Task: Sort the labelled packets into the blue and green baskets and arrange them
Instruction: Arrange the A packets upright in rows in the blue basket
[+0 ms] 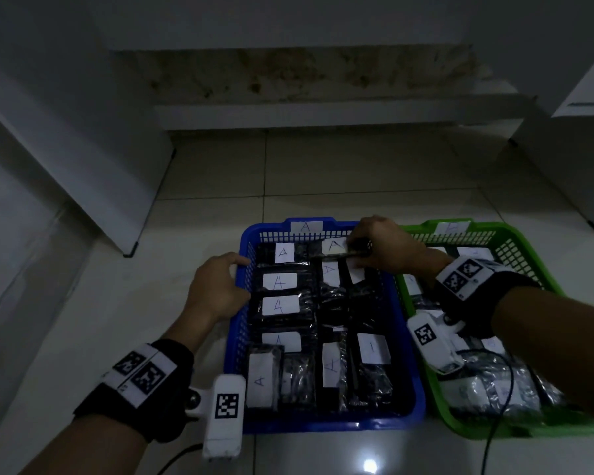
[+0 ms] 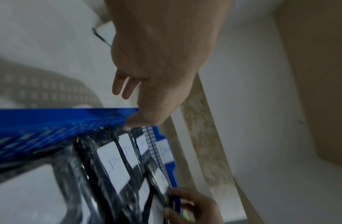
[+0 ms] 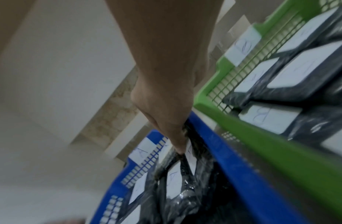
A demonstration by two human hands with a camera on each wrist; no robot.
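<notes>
The left hand (image 1: 216, 289) rests against the outside of the blue basket's (image 1: 235, 341) left wall near its far corner, fingers fairly straight and slack, with the thumb (image 2: 136, 121) lying on the rim – it holds nothing. The left wrist view shows the same: two fingertips hang loose outside the wall while the thumb touches the top edge. The blue basket sits on a pale tiled floor (image 1: 323, 173) and is packed with black plastic packets, each with a white label marked A; a left column lies flat (image 1: 280, 305), others stand on edge along the near side. A white tag marked A (image 1: 306, 226) is fixed to the far rim. Over the far right corner the right hand (image 1: 386, 246) pinches one black packet (image 1: 336, 250) by its edge, fingers curled round it, the packet tilted just above the ones beneath. Touching the blue basket on the right is the green basket (image 1: 525, 246), holding more black packets with white labels – one reads B (image 3: 262, 116) in the right wrist view.
</notes>
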